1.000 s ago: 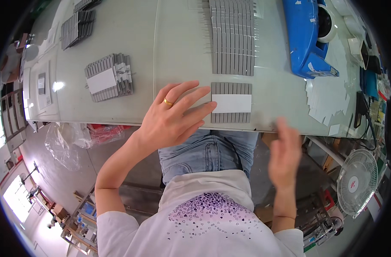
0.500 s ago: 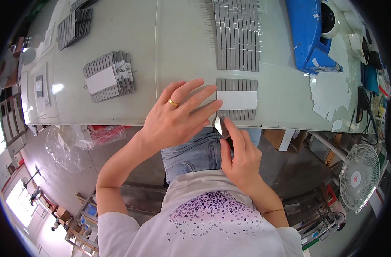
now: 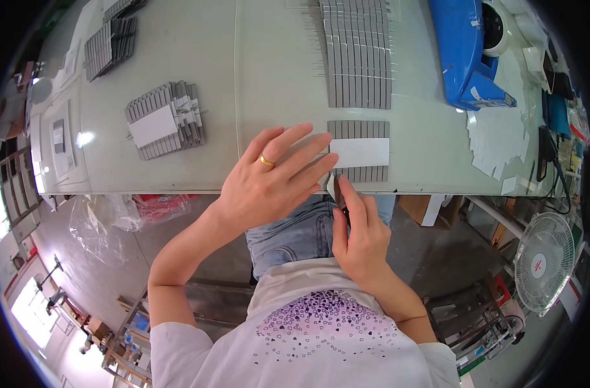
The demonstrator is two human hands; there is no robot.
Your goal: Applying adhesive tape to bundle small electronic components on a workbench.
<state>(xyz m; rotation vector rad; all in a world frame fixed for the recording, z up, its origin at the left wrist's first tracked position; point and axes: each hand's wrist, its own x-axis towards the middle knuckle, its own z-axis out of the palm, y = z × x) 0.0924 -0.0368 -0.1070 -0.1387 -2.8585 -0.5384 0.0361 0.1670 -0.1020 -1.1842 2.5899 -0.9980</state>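
Observation:
In front of me on the table lies a small panel of grey strips with a white paper band across its middle. My left hand, a gold ring on one finger, is palm down with fingers spread. Its fingertips touch the panel's left edge. Just below that edge, my right hand is closed on a knife with a short silver blade. The blade points up at the panel's lower left corner, close under the left fingers. Most of the knife's handle is hidden by my right fingers.
A longer stack of grey strips with thin wires lies beyond the panel. Banded grey bundles sit at the left. To the right stands a blue dispenser with a white roll, near white sheets. A fan stands beyond the table edge.
The knife blade has turned slightly and sits a little closer to the panel's lower left corner. My left hand stays at the panel's left edge. The whole view has shifted slightly.

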